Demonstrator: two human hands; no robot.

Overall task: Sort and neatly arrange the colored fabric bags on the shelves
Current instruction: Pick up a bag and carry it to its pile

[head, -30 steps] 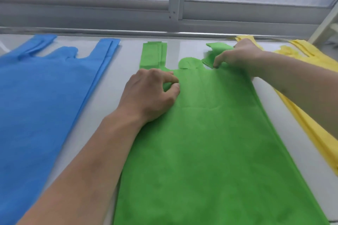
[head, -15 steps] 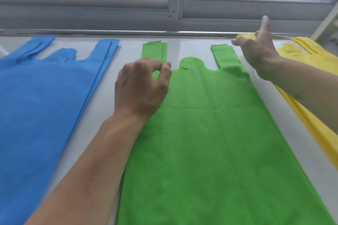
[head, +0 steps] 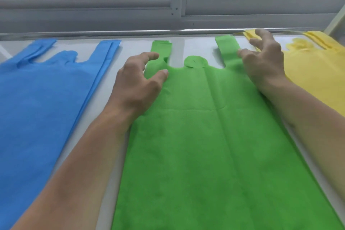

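Centrally, the green bag [head: 214, 145] lies flat on the white shelf [head: 89, 117], both handles pointing toward the window frame [head: 175, 5]; a crease crosses it below the handles and another runs lengthwise down its middle. Left hand [head: 136, 82] sits over the bag's left shoulder at the base of the left handle, fingers loosely spread and slightly bent, gripping nothing; whether the thumb tip touches the fabric cannot be told. Right hand [head: 263, 61] is over the bag's right edge beside the right handle, fingers splayed and bent, holding nothing; contact with the fabric cannot be told. Hands are well apart. Blue bag [head: 41, 102] lies flat to the left, separated from the green bag by bare shelf. Yellow bag [head: 313, 73] lies to the right, partly hidden behind the right forearm.
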